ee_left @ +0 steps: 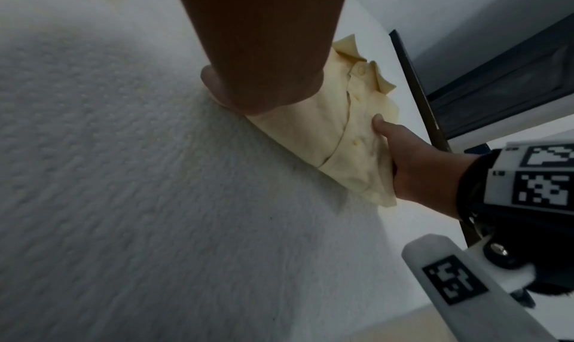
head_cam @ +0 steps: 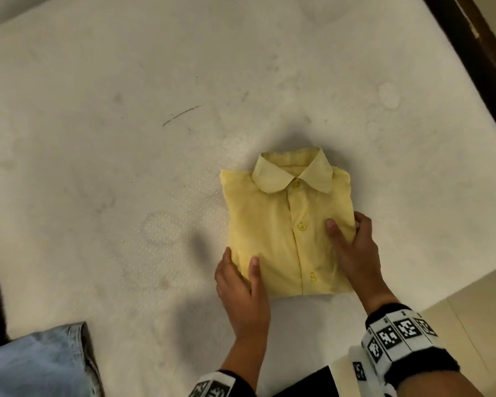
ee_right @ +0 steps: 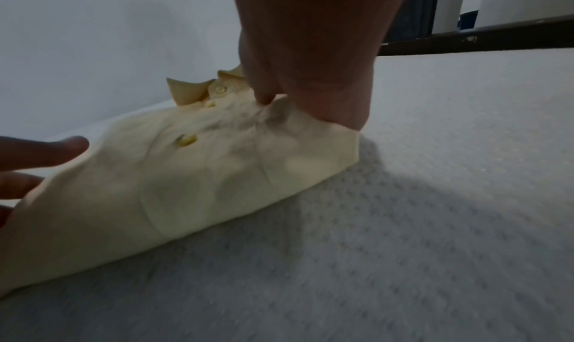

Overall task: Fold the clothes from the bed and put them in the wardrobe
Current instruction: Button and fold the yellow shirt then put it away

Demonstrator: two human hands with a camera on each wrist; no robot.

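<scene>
A yellow buttoned shirt [head_cam: 287, 224] lies folded into a neat rectangle, collar up, on the white mattress [head_cam: 126, 138]. My left hand [head_cam: 240, 259] grips its near left corner, thumb on top and fingers slipped under the edge. My right hand [head_cam: 346, 222] holds the right side the same way, thumb pressed beside the button row. In the left wrist view the shirt [ee_left: 335, 131] sits between my left hand [ee_left: 264, 82] and right hand [ee_left: 413, 155]. In the right wrist view my right hand [ee_right: 310, 82] pinches the shirt [ee_right: 186, 175], whose edge is puckered.
Light blue jeans [head_cam: 40, 365] lie at the mattress's near left corner. A dark wooden bed frame [head_cam: 476, 53] runs along the far right side. Pale floor [head_cam: 470, 305] shows past the mattress edge at the right. No wardrobe is in view.
</scene>
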